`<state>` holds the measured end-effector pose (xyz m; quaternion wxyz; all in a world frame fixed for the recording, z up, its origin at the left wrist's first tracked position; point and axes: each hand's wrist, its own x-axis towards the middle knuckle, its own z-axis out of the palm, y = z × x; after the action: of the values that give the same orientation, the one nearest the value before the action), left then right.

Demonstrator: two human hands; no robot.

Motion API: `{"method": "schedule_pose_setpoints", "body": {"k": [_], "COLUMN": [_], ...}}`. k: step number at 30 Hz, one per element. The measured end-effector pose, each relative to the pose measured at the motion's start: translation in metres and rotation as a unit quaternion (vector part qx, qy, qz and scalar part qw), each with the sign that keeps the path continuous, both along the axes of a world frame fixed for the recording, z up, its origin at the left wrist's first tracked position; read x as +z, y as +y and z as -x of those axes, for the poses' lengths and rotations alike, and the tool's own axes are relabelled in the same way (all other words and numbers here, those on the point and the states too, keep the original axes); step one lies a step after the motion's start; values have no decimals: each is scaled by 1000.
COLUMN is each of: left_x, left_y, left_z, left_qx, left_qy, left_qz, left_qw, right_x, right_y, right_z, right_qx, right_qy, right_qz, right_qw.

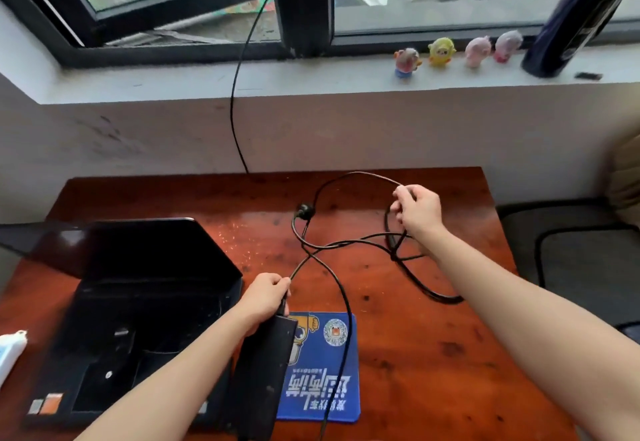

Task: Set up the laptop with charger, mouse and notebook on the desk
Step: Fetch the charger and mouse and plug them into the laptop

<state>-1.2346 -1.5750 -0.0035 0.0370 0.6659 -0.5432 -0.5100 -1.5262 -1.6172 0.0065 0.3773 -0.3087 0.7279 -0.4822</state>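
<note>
From my feed I see the left grip (266, 296) curled closed around the cord just where it leaves the far end of the charger brick (263, 371). The brick runs lengthwise toward me between the laptop (138, 302) and the blue mouse pad (322, 371), covering the pad's left edge. I cannot tell whether it rests there or hangs lifted.

The right grip (417, 213) is raised over the far right part of the table (433, 354), thumb and fingers pinching a loop of the charger cord (341, 243). From that pinch the cord arcs left and down to a round black lump (305, 211) lying on the table, then crosses itself in loose tangles between my two arms. One strand trails across the mouse pad to the near edge, and another curves out to the right under my forearm.

The laptop sits open on the left of the table, screen dark and tilted back. A white tube (10, 350) pokes in at the left edge.

On the windowsill beyond stand four small toy figures (441, 51) in a row beside a tall dark bottle (575, 21). A separate thin black wire (239, 94) drops from the window frame down behind the table.
</note>
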Motion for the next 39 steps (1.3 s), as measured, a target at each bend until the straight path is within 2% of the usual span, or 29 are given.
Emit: {"method": "schedule_pose_setpoints", "body": {"k": [4, 5, 7, 10, 11, 13, 14, 17, 19, 21, 25, 27, 28, 29, 31, 32, 33, 35, 39], "left_x": [-3, -3, -3, -4, -4, -1, 1, 11, 20, 27, 39, 40, 39, 37, 32, 30, 28, 21, 5], "left_y": [-11, -15, -23, -32, -34, -38, -40, -41, -38, -33, -26, -22, -20, -20, -20, -21, -23, -25, -23], "left_z": [-2, -2, -1, -7, -9, -12, -13, -12, -12, -14, -25, -35, -39, -44, -51, -54, -55, -55, -52], "left_qx": [1, 4, 8, 31, 37, 42, 41, 22, -3, -17, -16, -2, 5, 12, 31, 40, 50, 76, 130], "left_qy": [-40, -48, -62, -51, -43, -29, -22, -3, 10, 21, 35, 37, 31, 20, 6, -1, -6, -3, 0], "left_qz": [25, 35, 52, 67, 70, 73, 75, 84, 87, 86, 86, 77, 74, 73, 72, 72, 71, 60, 47], "left_qw": [999, 998, 997, 996, 996, 996, 996, 996, 996, 996, 996, 996, 997, 997, 997, 997, 996, 995, 990], "right_x": [-15, -20, -27, -29, -27, -19, -13, -1, -5, -17, -34, -38, -38, -36, -28, -23, -17, -4, 2], "right_y": [10, 18, 39, 63, 64, 58, 53, 32, 19, 8, -6, -9, -10, -10, -13, -16, -21, -23, -3], "right_z": [63, 75, 99, 108, 103, 81, 65, 5, -38, -75, -101, -100, -98, -93, -74, -61, -44, -3, 69], "right_qx": [-208, -243, -273, -170, -117, -21, 22, 191, 312, 400, 444, 440, 417, 368, 210, 118, 27, -132, -300], "right_qy": [-74, -64, 13, 200, 269, 386, 409, 380, 372, 374, 414, 411, 377, 319, 193, 133, 75, -18, -92], "right_qz": [-46, -66, -124, -279, -289, -208, -147, -32, 3, -2, -50, -52, -47, -37, -13, -3, 7, 22, 0], "right_qw": [974, 966, 954, 924, 911, 898, 900, 904, 874, 837, 793, 796, 826, 872, 958, 984, 997, 991, 949]}}
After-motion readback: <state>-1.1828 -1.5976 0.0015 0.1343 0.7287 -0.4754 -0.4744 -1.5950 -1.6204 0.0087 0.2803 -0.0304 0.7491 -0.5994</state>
